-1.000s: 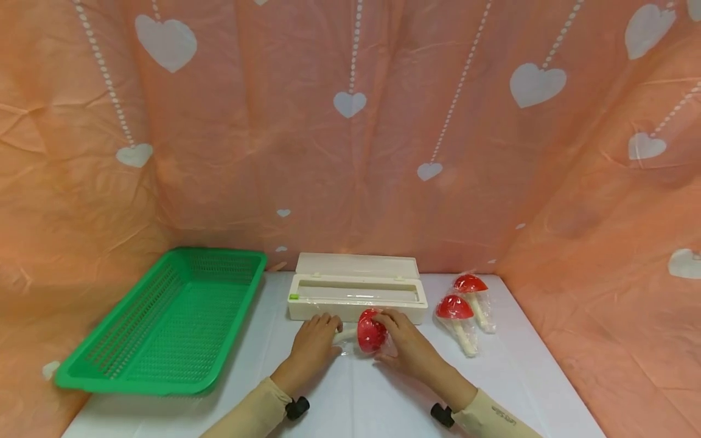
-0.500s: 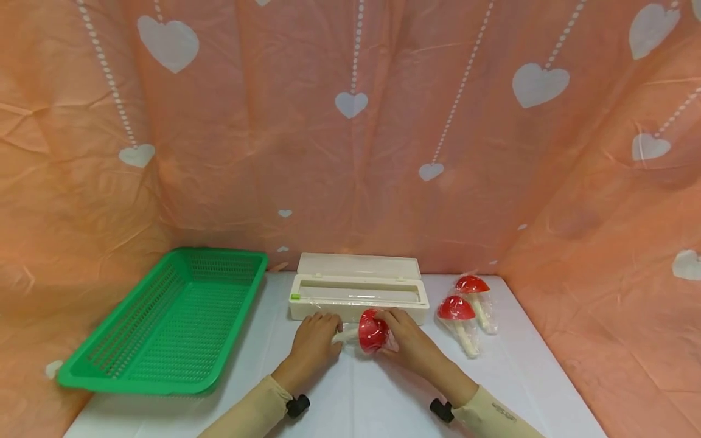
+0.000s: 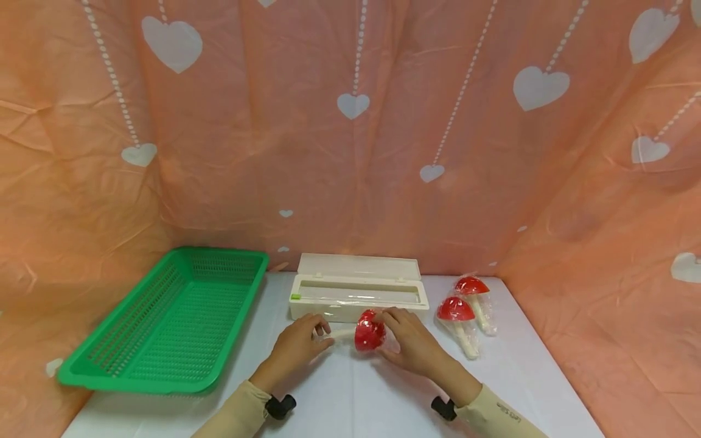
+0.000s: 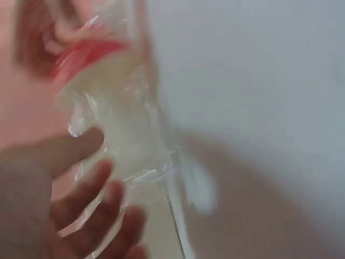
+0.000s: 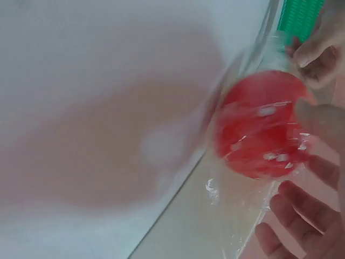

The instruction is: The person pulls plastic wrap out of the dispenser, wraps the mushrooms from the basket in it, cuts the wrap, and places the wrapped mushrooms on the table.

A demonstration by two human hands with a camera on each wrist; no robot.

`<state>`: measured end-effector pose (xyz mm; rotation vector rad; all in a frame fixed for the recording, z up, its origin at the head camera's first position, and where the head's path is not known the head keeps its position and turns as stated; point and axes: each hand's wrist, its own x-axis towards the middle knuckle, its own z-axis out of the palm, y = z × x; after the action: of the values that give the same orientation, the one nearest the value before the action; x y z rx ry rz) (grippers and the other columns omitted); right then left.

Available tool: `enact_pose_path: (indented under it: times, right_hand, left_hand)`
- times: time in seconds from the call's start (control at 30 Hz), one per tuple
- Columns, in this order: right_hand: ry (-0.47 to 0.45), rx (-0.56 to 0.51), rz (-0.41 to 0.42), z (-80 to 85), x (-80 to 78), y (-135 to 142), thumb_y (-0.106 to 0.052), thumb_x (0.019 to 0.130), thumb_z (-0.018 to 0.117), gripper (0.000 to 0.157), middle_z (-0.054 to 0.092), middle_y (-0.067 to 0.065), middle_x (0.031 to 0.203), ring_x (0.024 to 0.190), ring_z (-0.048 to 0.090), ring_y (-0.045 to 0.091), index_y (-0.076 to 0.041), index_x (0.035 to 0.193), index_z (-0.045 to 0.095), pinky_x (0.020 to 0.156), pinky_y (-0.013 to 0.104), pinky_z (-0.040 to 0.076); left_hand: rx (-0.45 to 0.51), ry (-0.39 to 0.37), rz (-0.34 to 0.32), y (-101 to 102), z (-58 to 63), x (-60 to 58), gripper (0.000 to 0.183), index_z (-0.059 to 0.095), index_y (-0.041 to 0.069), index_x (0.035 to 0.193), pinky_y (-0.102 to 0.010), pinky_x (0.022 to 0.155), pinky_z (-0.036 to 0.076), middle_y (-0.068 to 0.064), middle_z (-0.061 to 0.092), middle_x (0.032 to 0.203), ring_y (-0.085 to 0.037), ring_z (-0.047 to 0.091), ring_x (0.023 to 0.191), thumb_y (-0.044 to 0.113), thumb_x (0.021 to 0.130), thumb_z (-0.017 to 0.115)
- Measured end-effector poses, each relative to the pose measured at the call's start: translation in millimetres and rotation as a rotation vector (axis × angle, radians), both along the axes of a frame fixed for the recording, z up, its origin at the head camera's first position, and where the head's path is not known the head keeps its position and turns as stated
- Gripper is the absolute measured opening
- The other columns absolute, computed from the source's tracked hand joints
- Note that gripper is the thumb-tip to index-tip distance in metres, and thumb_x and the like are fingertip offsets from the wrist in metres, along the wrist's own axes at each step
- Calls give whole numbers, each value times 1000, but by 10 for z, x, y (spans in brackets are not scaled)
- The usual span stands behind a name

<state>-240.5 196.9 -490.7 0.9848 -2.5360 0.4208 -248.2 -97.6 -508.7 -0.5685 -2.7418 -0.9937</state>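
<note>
In the head view, a toy mushroom [image 3: 369, 331] with a red, white-dotted cap and pale stem lies sideways between the hands, in front of the box, loosely covered in clear plastic film. My right hand [image 3: 412, 342] holds it by the cap, fingertips on the upper edge and thumb low on the near side. Loose film [image 5: 232, 216] hangs beside the cap in the right wrist view. Close to the stem's end, my left hand [image 3: 298, 345] has its thumb apart from its bent fingers. The left wrist view shows these fingers [image 4: 89, 199] blurred, with shiny film behind them.
A white wrap dispenser box [image 3: 358, 310] with its lid raised stands behind the hands. Two film-wrapped toy mushrooms [image 3: 456, 309] lie to the right. On the left sits a green plastic basket [image 3: 230, 340]. A heart-patterned curtain [image 3: 350, 182] encloses the white table [image 3: 350, 401].
My left hand has moved left, away from the stem, and its thumb and fingers have parted. The mushroom has shifted slightly left, with my right hand still at its cap.
</note>
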Motion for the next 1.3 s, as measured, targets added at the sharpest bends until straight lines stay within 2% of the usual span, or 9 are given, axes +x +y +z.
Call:
enact_pose_path:
  times: [0.07, 0.17, 0.3, 0.4, 0.53, 0.63, 0.8, 1.07, 1.3]
  right_hand:
    - [-7, 9, -5, 9, 2, 5, -23, 80, 95, 59, 66, 5, 130, 121, 62, 25, -13, 130, 64, 102, 48, 54]
    - [0, 19, -14, -1, 3, 8, -27, 79, 96, 64, 66, 5, 129, 120, 63, 25, -12, 132, 63, 102, 47, 55]
    - [9, 0, -25, -29, 1, -18, -35, 76, 99, 76, 65, 5, 126, 116, 65, 25, -10, 136, 61, 98, 46, 57]
    - [-9, -13, -50, -54, -6, -61, -39, 72, 101, 84, 65, 4, 126, 116, 65, 25, -10, 139, 59, 97, 46, 57]
    - [-42, -5, -100, -72, -9, -119, -45, 69, 102, 90, 65, 4, 126, 116, 64, 24, -12, 141, 58, 95, 44, 56]
    - [-41, 5, -121, -70, -11, -147, -45, 69, 102, 90, 65, 3, 124, 114, 64, 24, -13, 141, 59, 93, 42, 56]
    - [-17, 17, -116, -66, -19, -156, -40, 69, 103, 87, 66, 4, 126, 114, 63, 25, -13, 140, 60, 95, 43, 56]
    - [-32, 52, -80, -20, -24, -97, -37, 74, 99, 84, 67, 4, 130, 121, 62, 25, -13, 143, 58, 99, 46, 54]
    - [-43, 79, -85, -17, -36, -65, -38, 75, 97, 83, 66, 3, 135, 123, 61, 25, -15, 145, 57, 99, 47, 53]
  left_hand:
    - [80, -75, -4, -68, 17, -13, 18, 68, 19, 93, -29, 66, 46, 8, 62, 88, -6, 54, 76, 22, 92, 86]
    - [134, -161, 58, -119, 39, -41, 15, 68, 17, 93, -31, 68, 48, 6, 65, 88, -10, 59, 78, 24, 97, 80]
    - [128, -195, 223, -132, 52, -95, 20, 71, 11, 101, -41, 70, 54, 0, 73, 92, -21, 69, 86, 31, 103, 74]
    - [180, -198, 280, -140, 37, -155, 24, 76, 4, 107, -42, 71, 55, -5, 77, 91, -24, 72, 83, 27, 105, 71]
    - [316, -217, 257, -146, 7, -214, 20, 80, 1, 105, -32, 66, 51, -7, 75, 82, -16, 67, 67, 18, 105, 70]
    - [377, -220, 245, -135, 1, -228, 18, 80, -1, 102, -29, 63, 50, -8, 74, 81, -16, 65, 66, 14, 105, 71]
    - [420, -224, 258, -104, -10, -254, 19, 81, -2, 103, -30, 64, 50, -12, 77, 83, -22, 70, 70, 15, 103, 73]
    - [494, -269, 259, -97, -69, -287, 22, 81, -2, 102, -24, 62, 47, -12, 76, 82, -16, 67, 70, 18, 103, 74]
    - [478, -275, 286, -160, -78, -252, 20, 78, -2, 101, -25, 64, 47, -9, 74, 80, -12, 63, 67, 17, 103, 74]
